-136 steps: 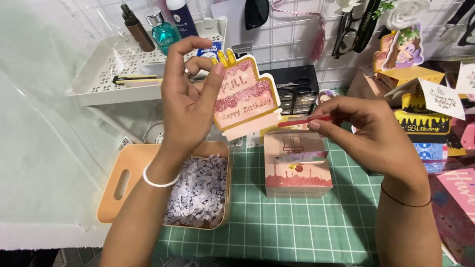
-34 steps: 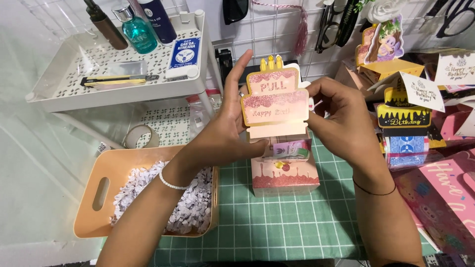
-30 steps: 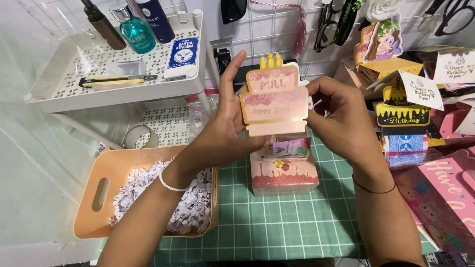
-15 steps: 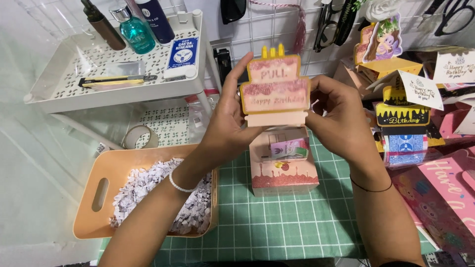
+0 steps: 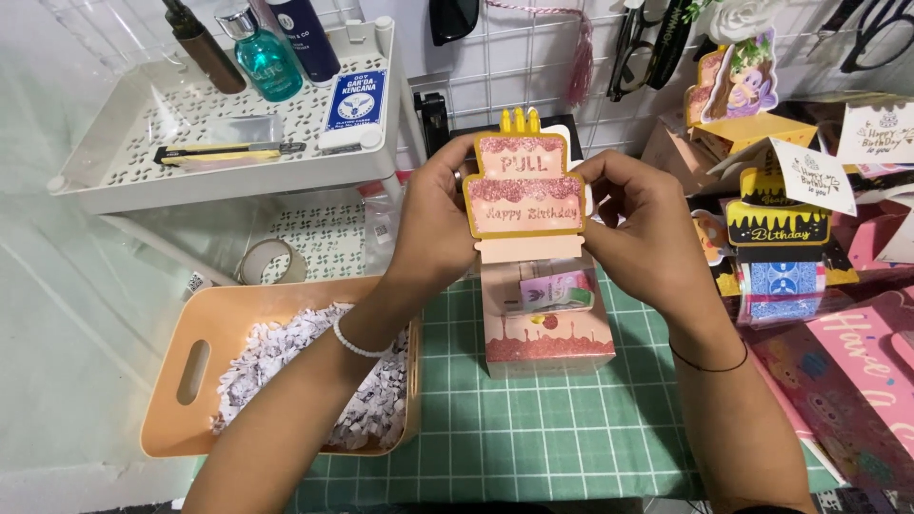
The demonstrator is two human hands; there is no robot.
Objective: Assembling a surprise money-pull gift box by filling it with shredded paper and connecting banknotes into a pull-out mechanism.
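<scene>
Pink paper cake card (image 5: 525, 190), tiered and glittered, with yellow candles on top, held upright just above a pink gift box (image 5: 546, 319) on a green cutting mat (image 5: 533, 428). Left hand (image 5: 433, 224) gripping the card's left edge, fingers curled behind, thumb in front. Right hand (image 5: 640, 228) pinching the right edge between thumb and bent fingers. Something folded and printed showing inside the open box, under the card's lower tab.

To the left, a peach basket (image 5: 181, 381) of shredded white paper; beyond it, a tape roll (image 5: 269, 261) and a white tray (image 5: 143, 181) with bottles and a utility knife. To the right, more decorated cards (image 5: 790, 205) crowded near.

Likely risks: thin card bending or tearing under a hard or uneven pull; glitter rubbing off under fingertips; box tipping if the tab catches.
</scene>
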